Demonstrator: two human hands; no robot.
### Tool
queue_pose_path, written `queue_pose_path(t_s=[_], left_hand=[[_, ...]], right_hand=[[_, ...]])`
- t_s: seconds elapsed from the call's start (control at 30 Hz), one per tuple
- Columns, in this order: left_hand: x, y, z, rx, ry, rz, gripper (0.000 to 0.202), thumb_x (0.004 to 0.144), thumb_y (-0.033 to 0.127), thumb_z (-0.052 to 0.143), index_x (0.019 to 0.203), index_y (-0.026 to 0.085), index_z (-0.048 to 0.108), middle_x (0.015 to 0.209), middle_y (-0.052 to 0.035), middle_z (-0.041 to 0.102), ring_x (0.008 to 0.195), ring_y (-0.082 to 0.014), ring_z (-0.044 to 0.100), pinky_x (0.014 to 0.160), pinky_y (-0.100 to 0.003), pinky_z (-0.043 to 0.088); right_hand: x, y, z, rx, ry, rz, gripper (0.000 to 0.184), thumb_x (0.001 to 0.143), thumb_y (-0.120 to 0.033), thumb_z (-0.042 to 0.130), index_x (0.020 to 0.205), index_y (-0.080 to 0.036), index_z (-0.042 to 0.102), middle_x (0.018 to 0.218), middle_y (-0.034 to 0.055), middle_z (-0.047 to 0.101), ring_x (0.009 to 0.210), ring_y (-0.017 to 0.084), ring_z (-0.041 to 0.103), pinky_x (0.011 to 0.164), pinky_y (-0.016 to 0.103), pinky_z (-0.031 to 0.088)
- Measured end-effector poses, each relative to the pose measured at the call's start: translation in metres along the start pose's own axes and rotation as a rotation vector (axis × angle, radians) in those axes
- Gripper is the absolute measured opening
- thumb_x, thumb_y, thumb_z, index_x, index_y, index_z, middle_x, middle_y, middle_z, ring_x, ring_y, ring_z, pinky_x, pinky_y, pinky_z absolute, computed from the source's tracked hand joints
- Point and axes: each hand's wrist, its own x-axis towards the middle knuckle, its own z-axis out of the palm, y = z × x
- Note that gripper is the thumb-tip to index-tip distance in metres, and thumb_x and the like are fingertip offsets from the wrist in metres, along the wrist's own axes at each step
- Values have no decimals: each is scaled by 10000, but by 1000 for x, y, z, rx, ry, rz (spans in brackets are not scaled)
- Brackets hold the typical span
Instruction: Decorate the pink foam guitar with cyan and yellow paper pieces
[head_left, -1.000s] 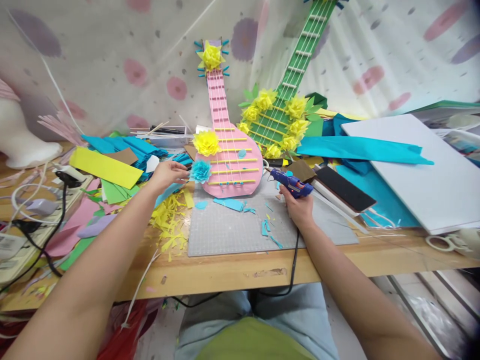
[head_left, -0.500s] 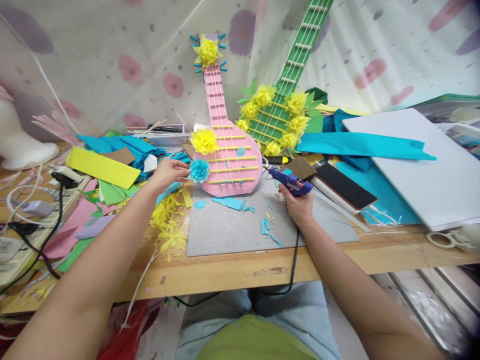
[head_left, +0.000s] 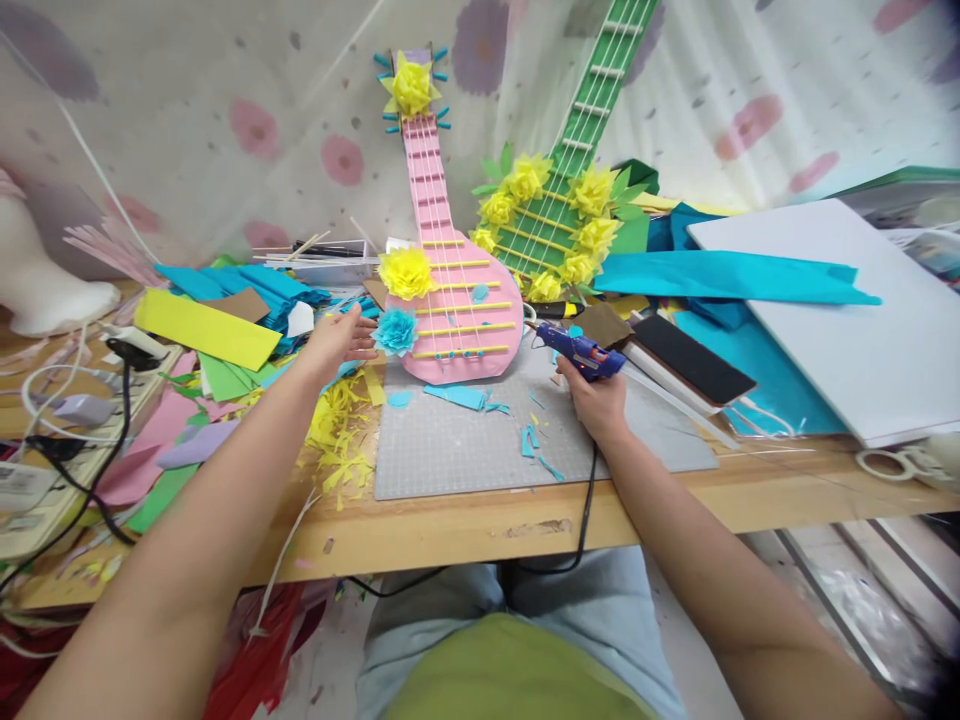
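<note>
A pink paper lute (head_left: 480, 310) with white strings and yellow bars stands upright at the back of the grey cutting mat (head_left: 450, 455). On its lower left edge sits a blue paper flower (head_left: 395, 331), with a yellow paper flower (head_left: 406, 273) just above. My left hand (head_left: 339, 340) is beside the blue flower, fingers stretched out and apart, nothing held. In my right hand (head_left: 600, 402) is a blue hot glue gun (head_left: 581, 352), its nozzle pointing left near the lute's right edge.
Behind leans a green lute (head_left: 544, 240) ringed with yellow flowers. Blue paper scraps (head_left: 455, 397) lie on the mat, yellow shreds (head_left: 341, 440) left of it. A black-topped box (head_left: 694, 360) and a white board (head_left: 840, 320) lie right; a power strip (head_left: 45, 500) left.
My left hand has drawn slightly away from the blue flower, and its fingers have spread. The glue gun stays in my right hand, almost unmoved. The view has tilted slightly.
</note>
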Motion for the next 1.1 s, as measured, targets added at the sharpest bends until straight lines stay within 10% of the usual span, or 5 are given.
queue_pose_path(t_s=[0.27,0.57,1.1], left_hand=[[-16,-9,-11,98,33,65,298,727,430,612,793,139,609,800,-106,675,659,-187,652,591,-310,528],[-42,-58,2,781,28,326,163,615,338,678,711,208,661,728,-46,661,714,-221,602,689,-319,450],[-59,-84,19,981,187,413,261,690,461,639,684,200,639,823,-104,594,955,-308,515,888,-438,363]], right_hand=[[0,4,0,-16,-1,-46,405,610,-556,649,623,-152,621,539,27,587,544,161,548,530,283,446],[2,9,0,-98,-38,-84,444,613,-582,644,668,-142,643,581,28,610,618,198,581,619,318,460],[2,11,2,-91,-95,-107,483,622,-602,631,701,-127,656,612,50,642,667,220,624,634,309,478]])
